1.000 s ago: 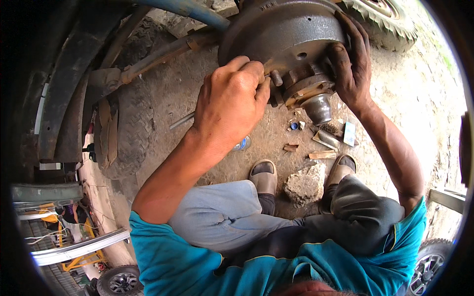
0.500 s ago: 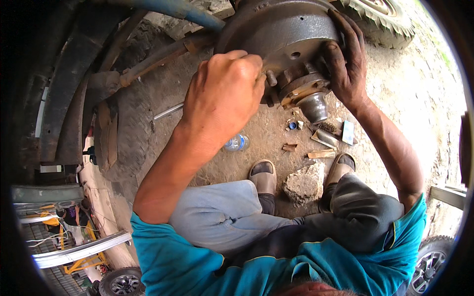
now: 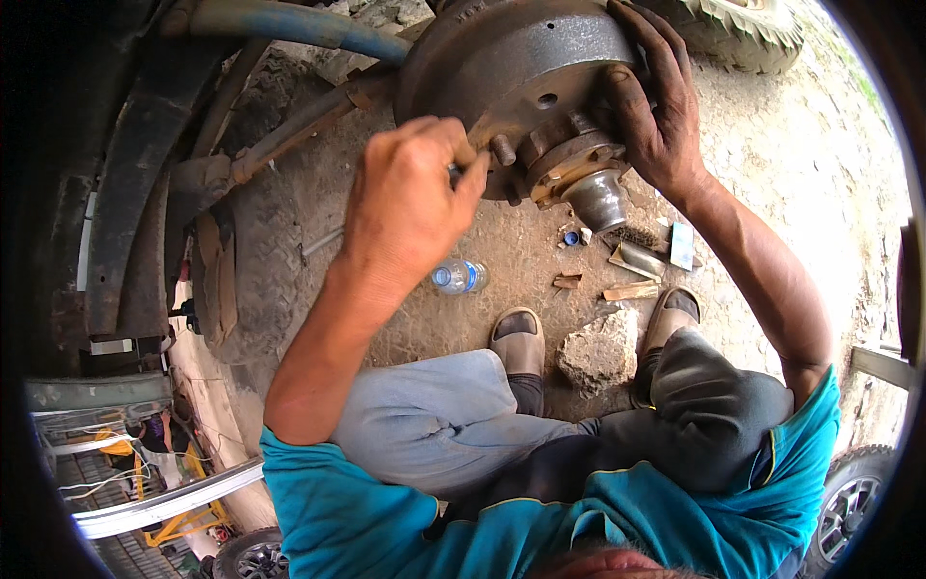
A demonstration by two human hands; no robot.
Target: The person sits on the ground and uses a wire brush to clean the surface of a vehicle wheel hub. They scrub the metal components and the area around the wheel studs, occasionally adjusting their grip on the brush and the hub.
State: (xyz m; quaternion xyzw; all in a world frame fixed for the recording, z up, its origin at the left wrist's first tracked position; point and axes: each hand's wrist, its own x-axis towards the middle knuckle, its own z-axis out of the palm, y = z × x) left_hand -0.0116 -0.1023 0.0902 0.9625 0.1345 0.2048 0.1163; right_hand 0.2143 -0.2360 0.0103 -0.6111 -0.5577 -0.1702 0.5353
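Observation:
A dark metal brake drum (image 3: pixel 526 82) fills the top middle, with wheel studs and a round hub (image 3: pixel 603 201) standing out of its near face. My right hand (image 3: pixel 661 116) grips the drum's right side, the thumb on its face and the blackened fingers stretched along the rim. Just left of a stud (image 3: pixel 503 150), my left hand (image 3: pixel 415 193) is closed, thumb and forefinger curled together. A small dark patch shows between them; whether it is a held thing or a gap cannot be made out.
A blue bar (image 3: pixel 299 24) and a rusty axle tube (image 3: pixel 299 130) run in from the left. On the ground lie a plastic bottle (image 3: pixel 460 277), a blue cap (image 3: pixel 571 238), a blue-white box (image 3: pixel 681 246) and a rock (image 3: pixel 598 352) between my feet. A tyre (image 3: pixel 743 34) lies at the upper right.
My left hand has drawn slightly back and left from the stud, which now shows more fully. My right hand stays on the drum. The whole view has shifted a little.

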